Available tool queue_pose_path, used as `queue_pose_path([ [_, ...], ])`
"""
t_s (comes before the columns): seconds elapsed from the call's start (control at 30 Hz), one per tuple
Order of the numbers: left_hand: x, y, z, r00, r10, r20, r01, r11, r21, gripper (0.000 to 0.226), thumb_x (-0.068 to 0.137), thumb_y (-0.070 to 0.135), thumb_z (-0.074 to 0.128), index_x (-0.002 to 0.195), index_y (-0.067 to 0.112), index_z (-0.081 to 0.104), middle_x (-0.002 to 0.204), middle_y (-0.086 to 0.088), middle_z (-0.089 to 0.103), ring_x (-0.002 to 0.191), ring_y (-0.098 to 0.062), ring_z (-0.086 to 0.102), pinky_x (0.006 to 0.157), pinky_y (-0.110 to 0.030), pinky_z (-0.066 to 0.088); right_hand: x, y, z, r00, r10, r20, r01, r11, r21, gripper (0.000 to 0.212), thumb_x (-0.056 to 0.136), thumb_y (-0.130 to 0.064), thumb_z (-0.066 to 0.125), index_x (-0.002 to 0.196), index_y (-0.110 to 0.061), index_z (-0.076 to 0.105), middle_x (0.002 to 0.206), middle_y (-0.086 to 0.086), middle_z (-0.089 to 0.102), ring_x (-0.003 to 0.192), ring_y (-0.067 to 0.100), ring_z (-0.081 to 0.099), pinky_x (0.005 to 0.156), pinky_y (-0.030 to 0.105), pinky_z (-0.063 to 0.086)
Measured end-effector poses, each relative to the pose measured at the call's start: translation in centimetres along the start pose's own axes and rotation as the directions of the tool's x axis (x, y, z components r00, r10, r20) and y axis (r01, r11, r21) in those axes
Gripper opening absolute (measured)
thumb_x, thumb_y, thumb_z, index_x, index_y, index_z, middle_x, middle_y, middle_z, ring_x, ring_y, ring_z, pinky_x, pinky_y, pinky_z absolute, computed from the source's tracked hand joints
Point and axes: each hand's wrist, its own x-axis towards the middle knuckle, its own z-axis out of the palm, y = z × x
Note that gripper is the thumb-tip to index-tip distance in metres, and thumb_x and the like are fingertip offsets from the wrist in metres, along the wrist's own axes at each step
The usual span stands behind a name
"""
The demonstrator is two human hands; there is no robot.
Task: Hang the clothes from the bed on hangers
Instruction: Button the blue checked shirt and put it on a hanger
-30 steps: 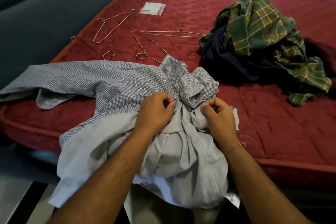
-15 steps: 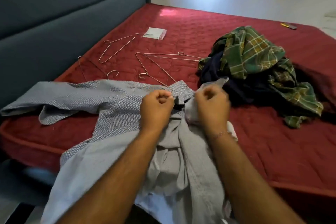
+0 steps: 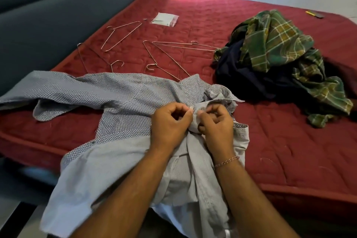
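Both hands, left hand [image 3: 170, 121] and right hand [image 3: 216, 123], pinch the placket of a soft, finely checked grey shirt [image 3: 119, 102] draped over the quilted red mattress [image 3: 270, 141] edge. Thin wire hangers [image 3: 123, 35] lie beyond it, beside a crumpled plaid pile [image 3: 274, 44].

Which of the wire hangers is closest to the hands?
The hanger whose wire runs under the grey shirt's collar, just beyond the hands. The other hangers lie farther back on the red mattress, clear of the shirt.
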Motion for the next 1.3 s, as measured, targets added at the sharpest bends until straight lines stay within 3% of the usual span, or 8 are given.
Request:
queue_pose_path([
  [0.1, -0.2, 0.2, -0.1, 1.0, 0.002, 0.019, -0.002, 1.0, -0.028, 0.011, 0.087, 0.011, 0.081, 0.079, 0.016, 0.076, 0.072, 0.005, 0.073, 0.066, -0.007, 0.068, 0.06, -0.02, 0.055, 0.1, 0.3, 0.0, 1.0, 0.009, -0.024, -0.007, 0.997, 0.073, 0.02, 0.081, -0.007, 0.067, 0.075, -0.02, 0.054, 0.052, -0.004, 0.036, 0.048, 0.013, 0.029, 0.049, 0.028, 0.029],
  [0.2, -0.2, 0.2, -0.3, 0.999, -0.017, 0.044, 0.02, 0.997, -0.069, 0.011, 0.087, 0.007, 0.079, 0.079, 0.014, 0.075, 0.072, 0.001, 0.073, 0.065, -0.008, 0.067, 0.06, -0.023, 0.057, -0.1, 0.1, 0.0, 0.999, -0.034, -0.035, 0.032, 0.998, -0.055, 0.022, 0.085, -0.005, 0.072, 0.075, -0.017, 0.056, 0.052, -0.006, 0.046, 0.049, 0.012, 0.039, 0.05, 0.029, 0.035],
  [0.37, -0.4, 0.2, -0.6, 0.997, 0.019, 0.07, -0.012, 0.995, -0.095, 0.012, 0.087, 0.008, 0.078, 0.08, 0.015, 0.073, 0.074, 0.0, 0.072, 0.068, -0.018, 0.068, 0.062, -0.032, 0.059, -0.4, 0.1, 0.3, 0.983, -0.18, 0.034, 0.183, 0.959, -0.215, 0.023, 0.087, 0.005, 0.073, 0.076, -0.011, 0.063, 0.066, -0.013, 0.063, 0.062, 0.003, 0.057, 0.06, 0.019, 0.048],
  [0.57, -0.7, -0.1, -0.4, 0.993, 0.102, 0.061, -0.099, 0.994, -0.037, 0.012, 0.082, 0.014, 0.077, 0.081, 0.024, 0.07, 0.085, 0.004, 0.069, 0.08, -0.017, 0.067, 0.072, -0.043, 0.059, -0.6, 0.0, 0.1, 0.985, -0.149, 0.087, 0.161, 0.976, -0.15, 0.019, 0.088, 0.012, 0.069, 0.08, -0.004, 0.065, 0.068, -0.014, 0.068, 0.066, -0.001, 0.062, 0.064, 0.015, 0.05],
  [0.83, -0.4, -0.1, -0.5, 0.996, 0.049, 0.077, -0.045, 0.997, -0.058, 0.014, 0.085, 0.011, 0.075, 0.079, 0.022, 0.069, 0.072, 0.005, 0.067, 0.066, -0.01, 0.062, 0.06, -0.033, 0.055, -0.3, 0.3, -0.1, 0.985, -0.143, 0.1, 0.155, 0.981, -0.12, 0.011, 0.088, 0.009, 0.071, 0.081, 0.0, 0.068, 0.078, 0.005, 0.068, 0.074, 0.012, 0.062, 0.071, 0.025, 0.053],
  [1.07, -0.5, -0.1, -0.6, 0.995, 0.034, 0.097, -0.025, 0.995, -0.098, 0.013, 0.085, 0.01, 0.074, 0.08, 0.021, 0.069, 0.073, 0.004, 0.067, 0.068, -0.01, 0.061, 0.061, -0.034, 0.055, -0.3, 0.0, -0.1, 0.992, -0.076, 0.097, 0.082, 0.995, -0.051, 0.02, 0.088, 0.007, 0.066, 0.078, -0.01, 0.067, 0.071, -0.003, 0.065, 0.063, 0.007, 0.056, 0.06, 0.021, 0.048],
  [1.2, -0.4, -0.3, -0.6, 0.996, 0.02, 0.087, -0.012, 0.996, -0.084, 0.011, 0.085, 0.014, 0.074, 0.08, 0.024, 0.07, 0.073, 0.003, 0.068, 0.07, -0.017, 0.064, 0.063, -0.039, 0.057, -0.7, -0.4, -0.1, 0.998, -0.031, 0.049, 0.029, 0.999, 0.042, 0.031, 0.092, 0.015, 0.052, 0.082, -0.005, 0.074, 0.07, 0.004, 0.07, 0.058, 0.011, 0.061, 0.053, 0.021, 0.051],
  [1.3, -0.4, -0.3, -0.7, 0.996, 0.014, 0.093, -0.006, 0.996, -0.088, 0.012, 0.086, 0.014, 0.074, 0.08, 0.023, 0.071, 0.072, 0.003, 0.068, 0.067, -0.012, 0.062, 0.062, -0.038, 0.057, -1.0, -0.6, 0.0, 0.997, -0.019, 0.077, 0.017, 0.999, 0.033, 0.027, 0.094, 0.014, 0.056, 0.087, -0.005, 0.074, 0.071, 0.005, 0.071, 0.055, 0.01, 0.061, 0.05, 0.021, 0.051],
])
